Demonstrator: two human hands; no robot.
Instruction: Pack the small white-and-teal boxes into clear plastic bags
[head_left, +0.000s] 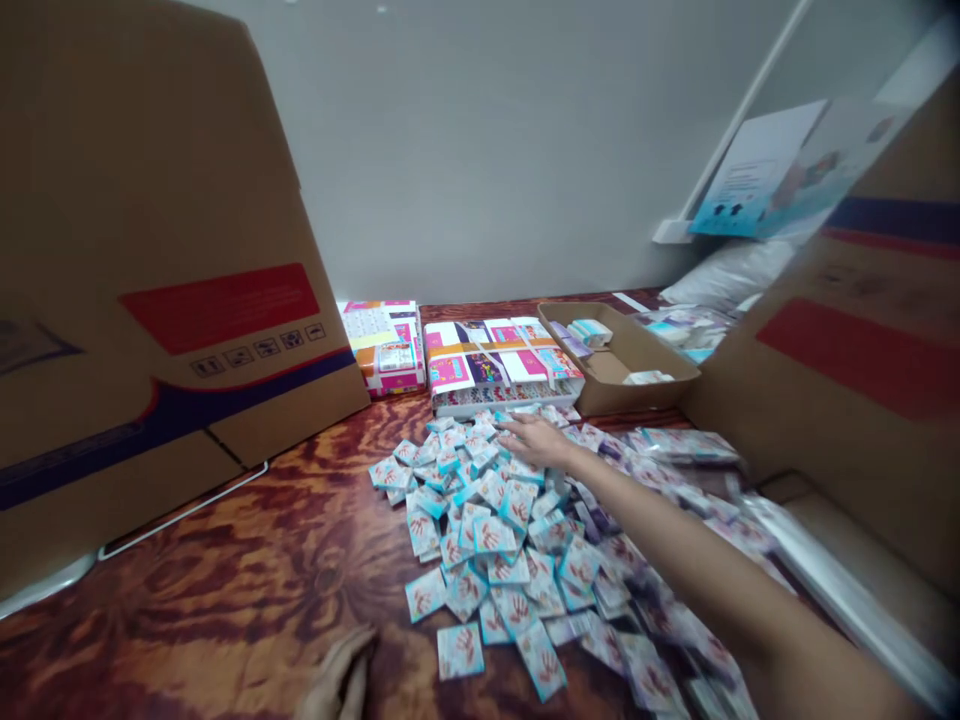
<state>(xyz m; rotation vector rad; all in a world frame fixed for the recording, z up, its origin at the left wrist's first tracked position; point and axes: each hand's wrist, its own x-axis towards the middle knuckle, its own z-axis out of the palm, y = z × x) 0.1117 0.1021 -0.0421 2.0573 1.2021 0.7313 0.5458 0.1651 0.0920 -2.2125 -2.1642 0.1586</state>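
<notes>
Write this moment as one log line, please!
right hand: over small boxes | left hand: at table, apart from boxes | tray: beyond boxes | cartons: both sides

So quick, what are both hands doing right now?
Left hand: partly out of view, can't tell.
Right hand: open, over the small boxes.

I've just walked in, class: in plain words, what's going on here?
A person's right hand reaches over the far part of a loose heap of small printed boxes; whether it grips one is unclear. The left hand is low in the picture, to the left of the heap. The heap lies on a wood-patterned surface between two large cartons.
</notes>
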